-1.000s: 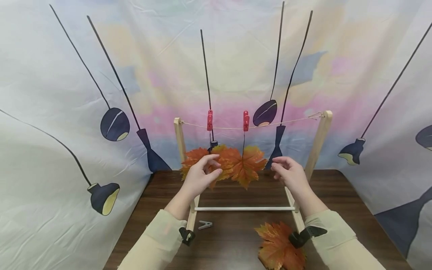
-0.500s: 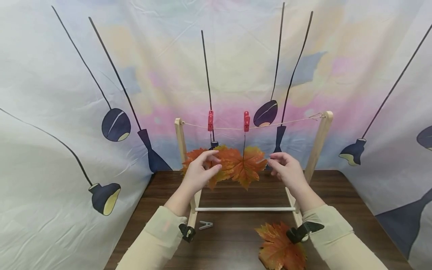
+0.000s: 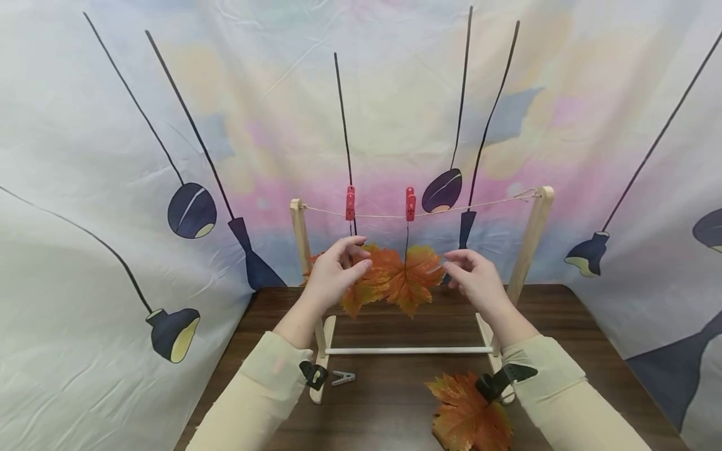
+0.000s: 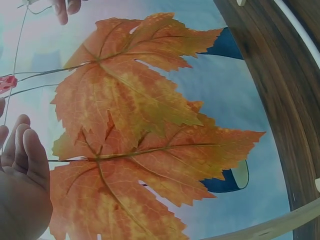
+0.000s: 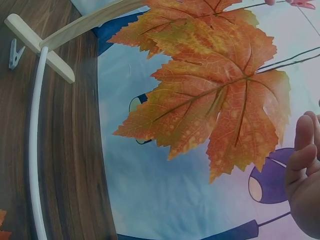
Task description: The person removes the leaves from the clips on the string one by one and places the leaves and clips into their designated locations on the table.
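Observation:
Two orange autumn leaves hang by their stems from red clothespins, one clothespin (image 3: 350, 203) on the left and another clothespin (image 3: 410, 203) on the right, clipped to a string (image 3: 380, 216). My left hand (image 3: 333, 272) is in front of the left leaf (image 4: 135, 190) and partly covers it in the head view. My right hand (image 3: 479, 279) is beside the right edge of the right leaf (image 3: 412, 282). The fingers of both hands are loosely bent, and I see nothing held in either. Whether a fingertip touches a leaf cannot be made out.
A wooden frame, with a left post (image 3: 300, 232) and a right post (image 3: 530, 244), carries the string above a brown table (image 3: 383, 401). A white rod (image 3: 408, 351) joins its feet. A grey clothespin (image 3: 343, 377) and another orange leaf (image 3: 470, 410) lie on the table.
Both hands have risen a little. The right hand has also shifted left, closer to the right leaf. Leaves and clothespins hang as before.

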Demonstrator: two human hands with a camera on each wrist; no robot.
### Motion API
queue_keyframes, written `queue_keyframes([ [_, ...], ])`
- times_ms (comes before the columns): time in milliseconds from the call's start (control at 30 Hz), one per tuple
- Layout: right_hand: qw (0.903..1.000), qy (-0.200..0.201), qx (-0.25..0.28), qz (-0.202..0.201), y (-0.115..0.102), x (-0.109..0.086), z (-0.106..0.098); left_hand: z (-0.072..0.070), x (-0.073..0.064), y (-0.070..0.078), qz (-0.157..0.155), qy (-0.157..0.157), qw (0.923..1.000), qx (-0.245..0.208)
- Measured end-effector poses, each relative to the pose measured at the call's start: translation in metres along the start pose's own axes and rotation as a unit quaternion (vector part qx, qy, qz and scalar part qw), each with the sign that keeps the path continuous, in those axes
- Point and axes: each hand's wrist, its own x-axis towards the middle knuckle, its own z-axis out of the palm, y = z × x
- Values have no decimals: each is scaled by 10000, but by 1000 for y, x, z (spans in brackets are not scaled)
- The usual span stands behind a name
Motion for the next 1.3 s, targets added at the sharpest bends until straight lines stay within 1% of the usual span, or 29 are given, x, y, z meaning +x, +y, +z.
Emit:
queue_keyframes([
  [267,9999,-102,-30,25,-2,4,2,1,8,7,-67,-76,9999,7],
  [467,9999,-124,-53,-69,-4,7,4,2,16,12,33,-119,9999,49],
  [667,9997,-108,-76,-210,-8,9,6,4,20,18,65,-126,9999,10],
  [900,9991,-139,-212,-337,-12,11,8,5,26,27,286,-97,9995,-29],
  [1133,9988,-221,-217,-391,-14,13,12,5,32,35,301,-93,9995,3],
  [1300,9987,-189,-216,-424,-16,15,11,6,37,41,410,-72,9991,-124],
])
